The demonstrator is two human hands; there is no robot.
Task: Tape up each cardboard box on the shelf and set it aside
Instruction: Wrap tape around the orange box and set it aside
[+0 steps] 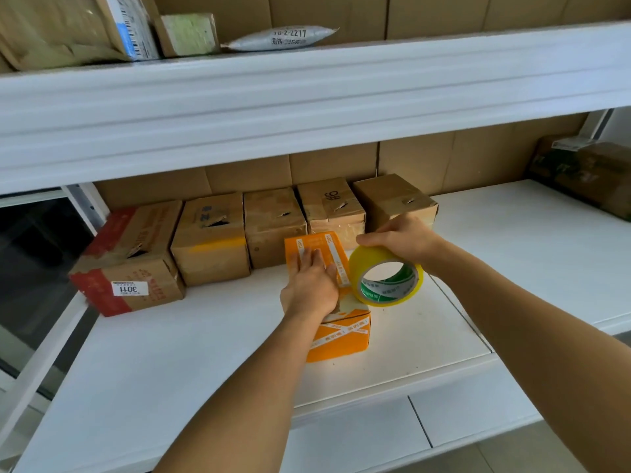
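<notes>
I see a white shelf (205,353) with a cardboard backing and a seam running toward its front edge on the right. The orange box (338,332) sits near the middle of it, in front of a row of five brown boxes (273,227) lined up along the back edge, the leftmost one (129,264) marked with red and a white label. My left hand (309,288) lies flat on top of the orange box, fingers straight and together, pressing down. My right hand (401,238) grips the yellow tape roll (386,279) from above, fingers curled over its rim, the roll standing on edge at the box's right top edge (touching it, as far as I can tell). A dark box (587,175) rests at the far right back corner. The shelf above (307,97) carries parcels and a grey mailer bag (283,37). To the left, a white frame borders dark glass (37,261)
</notes>
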